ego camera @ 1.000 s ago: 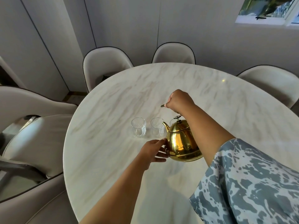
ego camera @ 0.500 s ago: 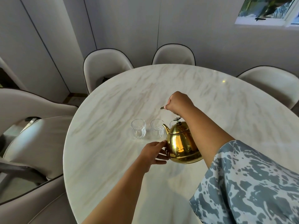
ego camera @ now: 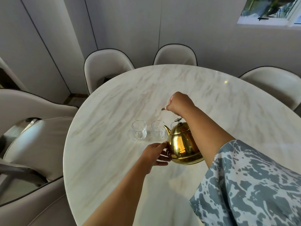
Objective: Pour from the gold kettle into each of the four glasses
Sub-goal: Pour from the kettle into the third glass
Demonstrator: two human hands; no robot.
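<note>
1. The third glass (ego camera: 172,124) shows only as a sliver of rim behind the gold kettle (ego camera: 184,144); the fourth is hidden altogether.
2. The kettle's handle vanishes inside the closed right hand (ego camera: 179,103), with only its tip poking out on the left.
3. The kettle's right flank sits behind the right forearm.
4. The left hand (ego camera: 154,154) has its fingertips against the kettle's near left side; whether they go under the base cannot be told.
5. Whether the two visible glasses hold liquid is unclear.
6. The patterned sleeve (ego camera: 250,185) runs off the right and bottom edges.
7. The window (ego camera: 268,10) is cropped at the top right corner.
</note>
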